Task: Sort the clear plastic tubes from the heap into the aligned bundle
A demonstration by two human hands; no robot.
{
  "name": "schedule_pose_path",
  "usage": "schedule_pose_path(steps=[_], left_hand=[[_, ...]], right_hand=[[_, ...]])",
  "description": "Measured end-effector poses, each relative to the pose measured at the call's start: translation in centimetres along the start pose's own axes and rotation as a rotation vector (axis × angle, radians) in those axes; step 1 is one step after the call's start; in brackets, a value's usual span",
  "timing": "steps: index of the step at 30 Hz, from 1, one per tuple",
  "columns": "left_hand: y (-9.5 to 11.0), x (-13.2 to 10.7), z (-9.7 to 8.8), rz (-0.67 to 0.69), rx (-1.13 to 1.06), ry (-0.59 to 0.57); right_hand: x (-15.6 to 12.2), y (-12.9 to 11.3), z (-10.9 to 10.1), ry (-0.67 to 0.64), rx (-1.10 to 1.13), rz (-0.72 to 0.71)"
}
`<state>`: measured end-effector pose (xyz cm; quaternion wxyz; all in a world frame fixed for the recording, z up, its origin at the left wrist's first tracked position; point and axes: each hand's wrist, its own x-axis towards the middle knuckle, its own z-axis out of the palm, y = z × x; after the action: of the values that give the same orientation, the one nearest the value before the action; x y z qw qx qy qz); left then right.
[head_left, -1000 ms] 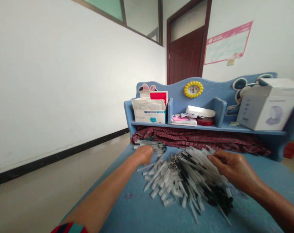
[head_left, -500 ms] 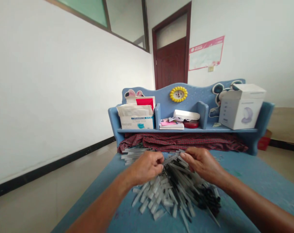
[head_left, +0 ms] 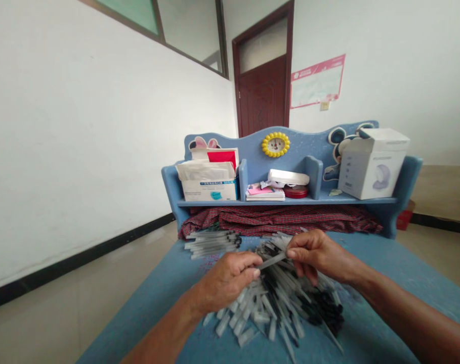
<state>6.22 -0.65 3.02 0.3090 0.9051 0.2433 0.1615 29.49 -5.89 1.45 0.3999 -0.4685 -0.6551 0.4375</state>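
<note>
Between my two hands stretches a slim translucent pen (head_left: 273, 261), tilted up toward the right. My left hand (head_left: 230, 278) pinches its lower end with thumb and forefinger. The upper end sits in the closed fingertips of my right hand (head_left: 316, 255). Below and behind them spreads a loose pile of clear pen barrels and caps (head_left: 248, 316), mixed with dark slender pieces. Black caps or tips (head_left: 326, 308) bunch at its right side. Farther back on the left, several dark-tipped pens (head_left: 210, 244) lie side by side in a row.
All this lies on a blue table (head_left: 381, 273). A checked cloth (head_left: 283, 220) is tucked under the blue shelf (head_left: 222, 203) at the back. The shelf carries a mask box (head_left: 209, 190), a red round tin (head_left: 295, 192) and a white carton (head_left: 372, 167).
Both hands have come slightly lower, with the pen still between them. More of the pen row at the left shows now. The whole view has shifted a little.
</note>
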Motion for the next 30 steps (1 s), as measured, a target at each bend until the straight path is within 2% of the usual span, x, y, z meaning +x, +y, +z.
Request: schedule_pose_path(steps=[2,5,10,16,21,27,30], left_hand=[[-0.16,-0.14,-0.06,-0.063,-0.116,-0.069],[-0.25,-0.14,0.00,-0.133,-0.226,-0.102],[-0.17,0.00,0.26,-0.160,-0.192,-0.094],[-0.08,-0.08,0.40,-0.166,-0.158,-0.069],[-0.05,-0.04,0.32,-0.162,-0.163,-0.014],[-0.31,0.05,0.27,-0.172,-0.181,-0.014],[-0.44,0.05,0.35,-0.176,-0.187,-0.014]], right_hand=[[-0.13,-0.03,-0.17,-0.036,0.027,0.017],[-0.22,-0.14,-0.26,-0.077,0.034,0.050],[-0.09,-0.03,-0.11,-0.009,-0.115,0.063],[-0.11,-0.16,-0.08,-0.042,-0.053,0.080],[0.02,-0.10,0.11,0.028,-0.169,0.095],[0.15,-0.28,0.12,-0.007,0.021,0.073],[0.27,-0.08,0.14,0.009,-0.021,0.084]])
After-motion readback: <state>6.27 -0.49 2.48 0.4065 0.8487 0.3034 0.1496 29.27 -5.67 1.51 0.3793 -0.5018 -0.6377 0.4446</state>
